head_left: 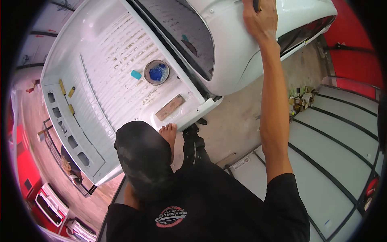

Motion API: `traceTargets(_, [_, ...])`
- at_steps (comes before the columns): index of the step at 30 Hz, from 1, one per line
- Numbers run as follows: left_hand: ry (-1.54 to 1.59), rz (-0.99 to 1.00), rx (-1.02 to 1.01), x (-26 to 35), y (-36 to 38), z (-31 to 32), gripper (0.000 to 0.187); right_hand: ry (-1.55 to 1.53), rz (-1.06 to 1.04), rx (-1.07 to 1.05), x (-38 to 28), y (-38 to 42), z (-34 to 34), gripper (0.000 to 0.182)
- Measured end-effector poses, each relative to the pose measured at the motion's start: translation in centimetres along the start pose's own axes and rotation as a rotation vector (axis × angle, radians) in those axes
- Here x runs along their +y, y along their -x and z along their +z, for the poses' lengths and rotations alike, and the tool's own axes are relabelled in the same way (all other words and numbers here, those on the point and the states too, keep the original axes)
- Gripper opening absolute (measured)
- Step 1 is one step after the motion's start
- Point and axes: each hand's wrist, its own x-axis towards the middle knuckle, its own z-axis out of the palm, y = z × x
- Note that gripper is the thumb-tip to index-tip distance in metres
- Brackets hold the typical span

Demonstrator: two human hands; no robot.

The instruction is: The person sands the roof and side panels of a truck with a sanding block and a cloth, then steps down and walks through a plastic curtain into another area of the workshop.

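Black shirt [225, 201] and raised dark knee [143, 159], closest to view. Right arm stretched far forward, ending in a bare right grip [261, 20] closed around a small dark object [256, 5], partly cut off by the top edge; left grip out of sight. Directly beneath the right grip, a white vehicle cab [238, 44]: stiff, smooth, curved, probably slippery if wet. Dark object probably light, best held across its back. Left of the right grip and nearer the body, in the white truck bed [96, 44]: round container [146, 72] with blue contents, turquoise block [136, 74], brown board [170, 107].
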Motion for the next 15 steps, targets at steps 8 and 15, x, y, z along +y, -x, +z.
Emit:
traceTargets(8, [0.031,-0.006,-0.066,0.0,0.7,1.3,0.06,0.02,0.042,-0.043,-0.1,0.0,-0.2,0.043])
traceTargets(15, [0.14,-0.098,-0.194,-2.2,2.7,1.3,0.066,0.023,0.021,-0.029,-0.7,0.5,-0.8,0.047])
